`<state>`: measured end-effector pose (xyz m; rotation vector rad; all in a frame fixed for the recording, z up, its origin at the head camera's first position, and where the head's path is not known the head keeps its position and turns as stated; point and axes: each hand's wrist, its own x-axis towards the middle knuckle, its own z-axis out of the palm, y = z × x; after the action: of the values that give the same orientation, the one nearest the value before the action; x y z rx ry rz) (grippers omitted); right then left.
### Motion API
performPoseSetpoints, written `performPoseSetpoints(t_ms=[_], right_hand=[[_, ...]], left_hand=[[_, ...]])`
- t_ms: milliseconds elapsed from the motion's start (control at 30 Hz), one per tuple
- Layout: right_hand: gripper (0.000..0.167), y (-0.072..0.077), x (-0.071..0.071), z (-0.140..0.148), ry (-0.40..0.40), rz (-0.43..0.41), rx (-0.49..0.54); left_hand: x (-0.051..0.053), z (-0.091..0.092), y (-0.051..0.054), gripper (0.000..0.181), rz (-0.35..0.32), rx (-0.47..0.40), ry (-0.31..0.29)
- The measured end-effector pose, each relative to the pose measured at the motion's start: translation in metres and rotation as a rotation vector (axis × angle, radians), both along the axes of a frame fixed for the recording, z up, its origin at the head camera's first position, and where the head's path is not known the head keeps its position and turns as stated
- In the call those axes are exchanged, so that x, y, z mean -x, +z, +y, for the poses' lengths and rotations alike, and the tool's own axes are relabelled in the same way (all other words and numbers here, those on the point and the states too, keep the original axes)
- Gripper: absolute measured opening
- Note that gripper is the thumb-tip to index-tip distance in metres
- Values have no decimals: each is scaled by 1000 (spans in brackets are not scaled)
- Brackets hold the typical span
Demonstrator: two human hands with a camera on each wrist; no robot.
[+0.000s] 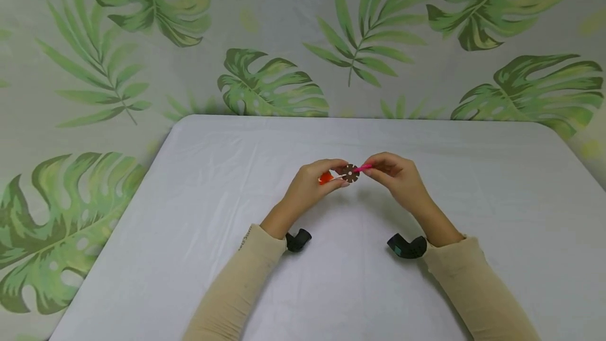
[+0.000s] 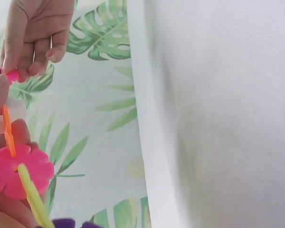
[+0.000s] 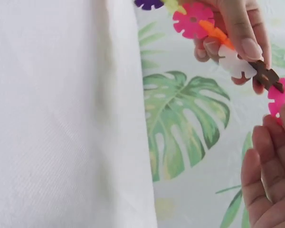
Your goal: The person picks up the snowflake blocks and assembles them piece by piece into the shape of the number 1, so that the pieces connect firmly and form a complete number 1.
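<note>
My left hand (image 1: 310, 180) grips a chain of notched plastic discs slotted into one another, with thumb and fingers at its brown disc (image 1: 354, 177) and white disc (image 3: 232, 62). Behind these follow an orange disc (image 3: 216, 33), a pink one (image 2: 38, 166), a yellow one (image 2: 32, 194) and a purple one (image 3: 149, 4). Between thumb and forefinger, my right hand (image 1: 397, 175) pinches another pink notched disc (image 3: 277, 97). Its edge meets the brown disc's edge; how deep the slots engage I cannot tell. Both hands are raised above the table.
A white-covered table (image 1: 189, 225) spreads beneath the hands. Behind it hangs a leaf-patterned backdrop (image 1: 284, 9). Black wrist devices stick out inward near the left cuff (image 1: 298, 240) and the right cuff (image 1: 408, 247).
</note>
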<state>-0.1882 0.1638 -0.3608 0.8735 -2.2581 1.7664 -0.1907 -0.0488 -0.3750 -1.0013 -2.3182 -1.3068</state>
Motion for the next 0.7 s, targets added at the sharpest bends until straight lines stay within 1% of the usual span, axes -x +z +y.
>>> performPoseSetpoints(t_ms=[67,167,267,400,467,567,667,700], right_hand=[[12,-4,3,3,34,-32,79],[12,-1,3,3,49,-62,154],[13,5,2,4,37,-56,181],[15,13,2,5,28,-37,195],[16,16,3,5,39,-37,224],[16,19,5,6,56,-46,256],[15,22,6,7,54,-44,244],[16,23,6,8,55,-43,233]], left_hand=[[0,0,1,35,-19,-24,-10],[-3,1,4,36,-66,-58,-44],[-8,3,10,37,-140,-105,-96],[-13,6,17,36,-225,-160,-128],[-17,7,23,36,-236,-170,-130],[-23,9,32,35,-225,-183,-149],[-29,9,41,33,-209,-186,-184],[-30,10,42,33,-211,-186,-193]])
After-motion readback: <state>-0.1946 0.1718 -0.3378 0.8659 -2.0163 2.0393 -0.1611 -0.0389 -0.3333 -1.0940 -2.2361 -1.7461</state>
